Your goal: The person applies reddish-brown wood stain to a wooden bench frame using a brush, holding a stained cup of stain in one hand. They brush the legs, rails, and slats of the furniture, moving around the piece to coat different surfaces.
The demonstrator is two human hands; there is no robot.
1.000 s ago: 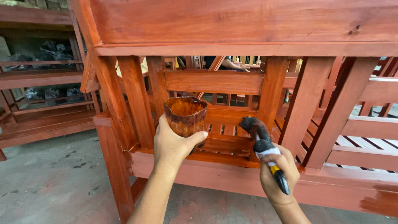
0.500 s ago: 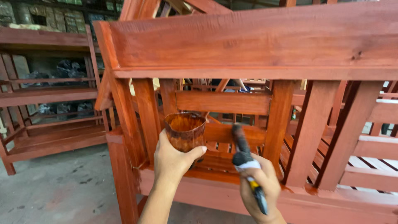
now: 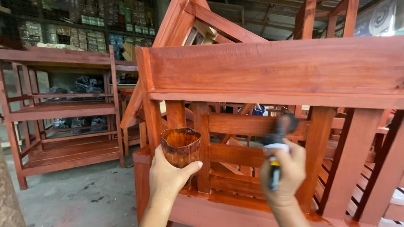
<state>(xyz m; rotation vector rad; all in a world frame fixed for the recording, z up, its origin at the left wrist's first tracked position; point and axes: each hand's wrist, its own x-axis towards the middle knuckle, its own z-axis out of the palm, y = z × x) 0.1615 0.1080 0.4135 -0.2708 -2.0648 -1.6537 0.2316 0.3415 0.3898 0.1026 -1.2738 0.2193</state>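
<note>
The left hand [image 3: 170, 178] holds the stain cup [image 3: 180, 146] upright, fingers wrapped around its base, close beside the frame [image 3: 269, 69] within brush reach, while the right hand [image 3: 284, 176], fingers closed on the brush [image 3: 278, 143], points its bristles at a rail [image 3: 235, 125].

Upper left, behind wire mesh: rows of small boxed packages [image 3: 90, 20] on dark shelving, green, blue and pale faces, stacked side by side. Further left, larger brownish packs [image 3: 31, 31] in a block. Upper right corner: a hanging banner [image 3: 378, 17], grey-blue with a pale spiral motif, possibly fabric; partly cut off.
</note>
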